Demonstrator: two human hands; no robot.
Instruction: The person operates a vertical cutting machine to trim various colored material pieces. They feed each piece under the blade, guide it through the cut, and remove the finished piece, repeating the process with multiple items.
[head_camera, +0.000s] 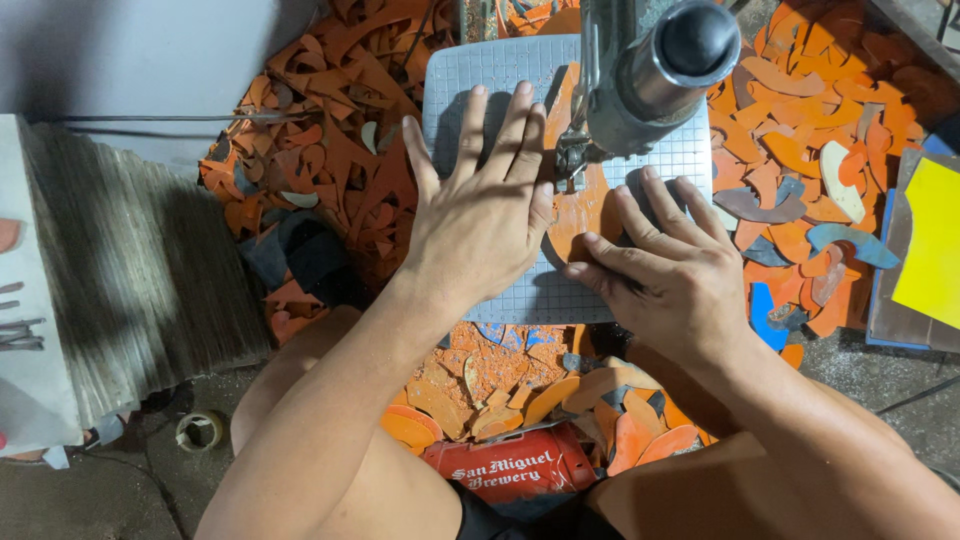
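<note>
Orange piece: a flat orange sheet cutout (585, 205) lies on the grey gridded machine table (480, 75), near the middle of its right half, under the saw head.
Left hand: the left hand (478, 215) lies palm down, fingers (470, 130) straight and spread, flat on the table, its inner edge touching the left rim of the piece; it grips nothing.
Right hand: the right hand (665, 270) rests at the table's near right corner, fingers half bent, their tips pressing the piece's lower right edge; not closed around it.
Forearms: both reach in from the bottom edge, converging.
Machine: a grey metal arm with a dark round knob (650, 70) overhangs the piece.
Floor: orange offcuts (340, 130) heaped around the table; a red crate (510, 465) near the knees.
</note>
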